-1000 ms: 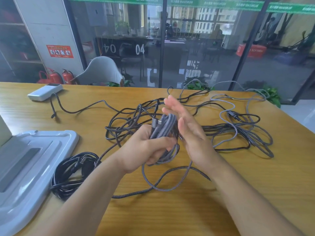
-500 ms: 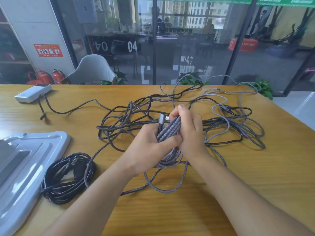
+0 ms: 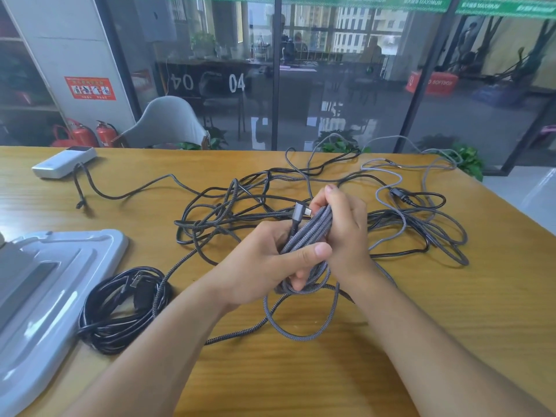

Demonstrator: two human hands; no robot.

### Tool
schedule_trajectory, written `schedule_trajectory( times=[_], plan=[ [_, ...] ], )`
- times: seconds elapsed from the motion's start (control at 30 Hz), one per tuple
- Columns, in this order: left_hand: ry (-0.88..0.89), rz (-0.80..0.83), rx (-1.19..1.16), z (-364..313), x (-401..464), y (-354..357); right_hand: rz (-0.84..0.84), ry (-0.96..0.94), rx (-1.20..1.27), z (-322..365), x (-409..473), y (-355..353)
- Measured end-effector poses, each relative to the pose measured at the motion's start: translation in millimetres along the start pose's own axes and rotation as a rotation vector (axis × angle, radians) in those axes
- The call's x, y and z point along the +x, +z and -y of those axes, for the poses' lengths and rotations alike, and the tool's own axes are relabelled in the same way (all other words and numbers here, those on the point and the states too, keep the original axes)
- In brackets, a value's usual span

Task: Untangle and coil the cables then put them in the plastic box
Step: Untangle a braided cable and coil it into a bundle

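Nearest the camera, on the wooden surface, a loose grey loop trailed from the braided cable bundle. Left hand and right hand both gripped that bundle, fingers curled round it. Left: coiled black cable beside a grey plastic lid. Beyond: tangled cables, white power bank.

The bench is honey-yellow wood with streaky grain. At its centre lies a bundle of braided cable, grey with a woven fleck, its angled plug silver-grey. At eight o'clock sits a glossy black coil; at nine, a pale grey plastic lid; at eleven, a white power bank.
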State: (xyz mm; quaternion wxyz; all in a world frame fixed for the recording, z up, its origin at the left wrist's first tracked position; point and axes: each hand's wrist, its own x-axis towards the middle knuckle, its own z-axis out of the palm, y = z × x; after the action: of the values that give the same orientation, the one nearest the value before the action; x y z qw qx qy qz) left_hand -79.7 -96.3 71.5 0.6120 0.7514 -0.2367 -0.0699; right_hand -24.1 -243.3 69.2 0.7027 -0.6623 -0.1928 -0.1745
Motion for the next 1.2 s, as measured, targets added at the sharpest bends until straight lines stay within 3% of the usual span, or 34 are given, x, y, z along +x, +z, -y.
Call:
schedule_trajectory(
  times=[0.17,0.3,0.43,0.57,0.7,0.8,0.87,1.03,1.2],
  plan=[
    [0.009,0.031,-0.126,-1.6,-1.3,5.0,0.028,-0.025,0.035,-0.2,-3.7,0.5],
    [-0.024,-0.038,-0.158,0.1,2.8,10.8,0.055,-0.02,-0.023,-2.9,-2.5,0.1],
    [-0.034,-0.163,-0.078,1.7,3.3,6.2,0.15,0.01,-0.074,-10.5,-0.3,-2.5],
    [-0.002,-0.407,-0.09,1.5,-0.4,-23.3,0.181,-0.03,-0.21,-14.3,-2.8,-10.0],
    [0.007,-0.574,-0.148,2.4,-6.7,-53.0,0.525,-0.215,-0.535,-8.5,-9.7,-19.9],
    [0.023,-0.58,-0.188,3.4,-7.3,-56.5,0.861,-0.104,-0.589,-0.5,-14.5,-11.4],
    [0.03,-0.568,-0.185,2.5,-6.6,-55.5,0.98,0.003,-0.574,1.5,-15.5,-11.7],
    [0.036,-0.518,-0.293,-3.8,-10.6,-56.3,0.882,0.123,-0.604,-2.7,3.6,-36.9],
    [0.01,-0.325,-0.356,-7.2,-11.3,-49.2,0.773,0.114,-0.758,-17.0,23.0,-63.7]
  ],
)
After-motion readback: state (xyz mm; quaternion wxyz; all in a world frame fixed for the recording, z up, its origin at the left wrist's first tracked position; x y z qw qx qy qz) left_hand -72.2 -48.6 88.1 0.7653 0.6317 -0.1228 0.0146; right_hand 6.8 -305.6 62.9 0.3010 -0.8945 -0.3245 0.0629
